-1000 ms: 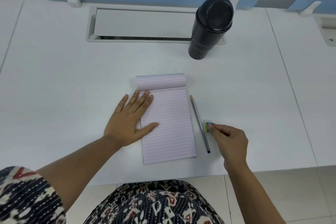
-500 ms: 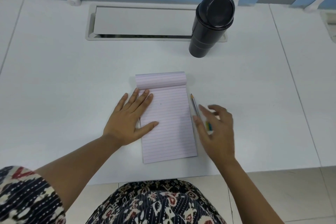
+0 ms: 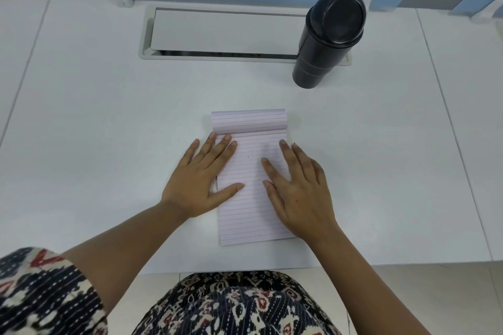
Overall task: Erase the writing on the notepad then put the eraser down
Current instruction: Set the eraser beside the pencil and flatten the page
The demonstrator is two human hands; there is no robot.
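A lined pink notepad (image 3: 251,193) lies on the white desk (image 3: 109,122), its top sheets rolled back at the far end. The open page shows only one tiny dark speck. My left hand (image 3: 201,179) lies flat with fingers spread on the pad's left edge. Flat and empty, my right hand (image 3: 296,190) rests on the pad's right edge. The eraser and nearly all of the pencil are hidden under my right hand; only a dark pencil tip (image 3: 295,143) peeks out beside the fingertips.
A tall black tumbler with a lid (image 3: 326,41) stands at the back right. A recessed cable tray with a grey flap (image 3: 217,32) runs along the back of the desk. The desk's front edge is just below the notepad.
My right hand let go of the eraser beside the pencil, then moved left and forward onto the pad's right edge, covering eraser and pencil. The left hand stayed put.
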